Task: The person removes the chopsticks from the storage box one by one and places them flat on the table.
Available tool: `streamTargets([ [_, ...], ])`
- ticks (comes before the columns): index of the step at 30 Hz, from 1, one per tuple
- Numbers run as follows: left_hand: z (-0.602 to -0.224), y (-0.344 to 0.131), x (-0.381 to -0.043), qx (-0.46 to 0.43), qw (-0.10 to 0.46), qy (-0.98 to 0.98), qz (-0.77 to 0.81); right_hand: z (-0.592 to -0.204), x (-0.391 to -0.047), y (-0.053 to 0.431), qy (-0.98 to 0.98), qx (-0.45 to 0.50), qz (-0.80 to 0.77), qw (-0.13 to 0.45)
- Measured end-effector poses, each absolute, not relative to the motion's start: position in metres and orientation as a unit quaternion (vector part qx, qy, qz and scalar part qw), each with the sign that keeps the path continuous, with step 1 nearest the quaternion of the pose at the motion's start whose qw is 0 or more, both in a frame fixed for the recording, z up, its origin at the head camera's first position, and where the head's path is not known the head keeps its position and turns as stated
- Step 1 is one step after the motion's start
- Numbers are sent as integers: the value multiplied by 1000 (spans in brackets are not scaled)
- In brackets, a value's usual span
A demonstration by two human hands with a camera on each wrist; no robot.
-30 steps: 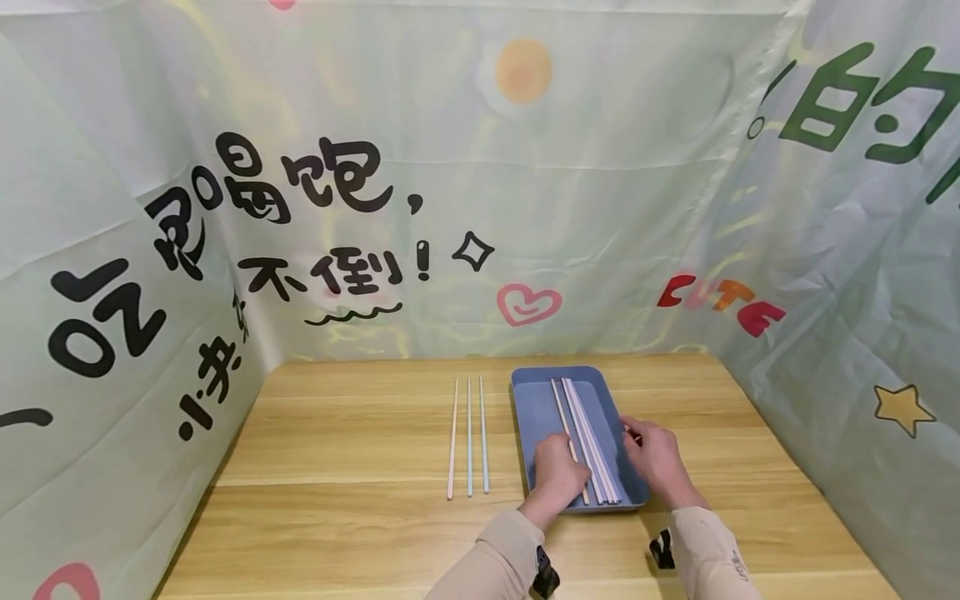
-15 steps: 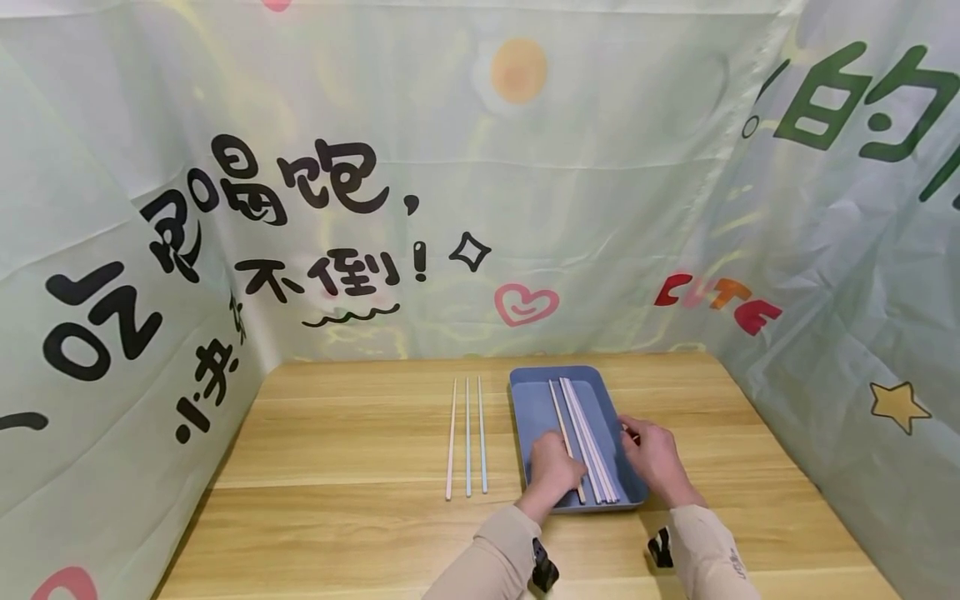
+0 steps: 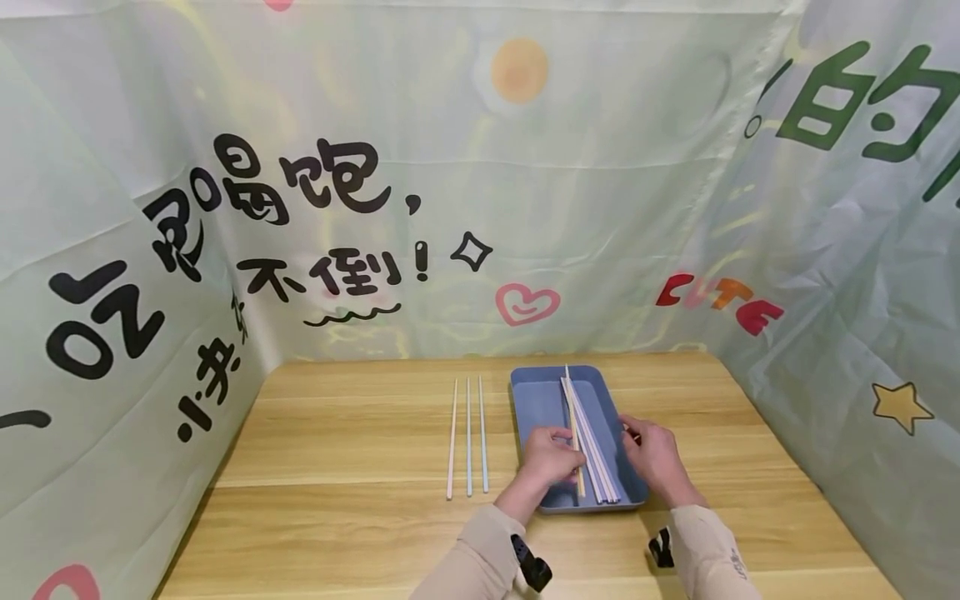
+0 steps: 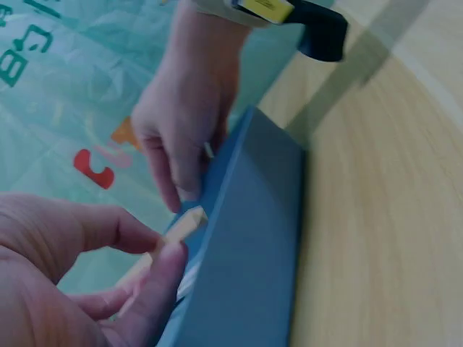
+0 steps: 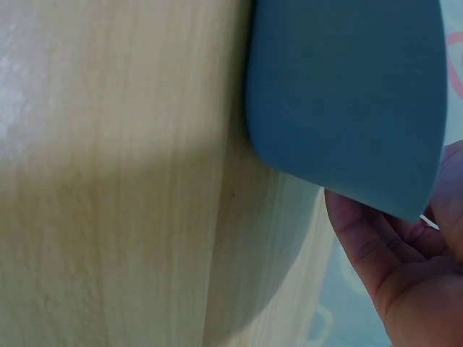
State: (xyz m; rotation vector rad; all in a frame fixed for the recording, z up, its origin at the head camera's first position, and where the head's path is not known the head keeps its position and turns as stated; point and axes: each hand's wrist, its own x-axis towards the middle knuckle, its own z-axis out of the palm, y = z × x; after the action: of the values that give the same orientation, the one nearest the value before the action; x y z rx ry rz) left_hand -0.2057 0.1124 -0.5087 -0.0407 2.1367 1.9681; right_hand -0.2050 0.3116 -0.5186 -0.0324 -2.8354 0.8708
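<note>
My left hand (image 3: pixel 550 458) pinches a pale yellow chopstick (image 4: pixel 187 225) between thumb and fingers, over the blue tray (image 3: pixel 534 404). The chopstick's squared end shows past the fingertips in the left wrist view; in the head view its far tip overlaps the tray's back rim. Beside it in the tray lies a bundle of pinkish-white and lilac chopsticks (image 3: pixel 596 458). My right hand (image 3: pixel 656 457) grips the tray's right rim, thumb at the top and fingers under the edge (image 5: pixel 376 206).
Left of the tray, on the wooden table (image 3: pixel 330 467), lie a pink chopstick (image 3: pixel 452 442) and two light blue chopsticks (image 3: pixel 469 442), side by side and apart. Printed cloth (image 3: pixel 600 208) encloses the table at the back and both sides.
The left hand has picked up the yellow chopstick from the tray floor; the chopstick has shifted right at its far end, toward the bundle. The right hand stays on the rim.
</note>
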Motion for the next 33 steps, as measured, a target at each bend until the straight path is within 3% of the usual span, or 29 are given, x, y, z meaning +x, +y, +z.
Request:
streamTargets([
  [10, -500, 78, -215, 0, 150, 688, 710, -519, -204, 311, -951, -5, 293, 99],
  [33, -504, 2, -230, -22, 125, 683, 720, -519, -204, 311, -953, -4, 291, 87],
])
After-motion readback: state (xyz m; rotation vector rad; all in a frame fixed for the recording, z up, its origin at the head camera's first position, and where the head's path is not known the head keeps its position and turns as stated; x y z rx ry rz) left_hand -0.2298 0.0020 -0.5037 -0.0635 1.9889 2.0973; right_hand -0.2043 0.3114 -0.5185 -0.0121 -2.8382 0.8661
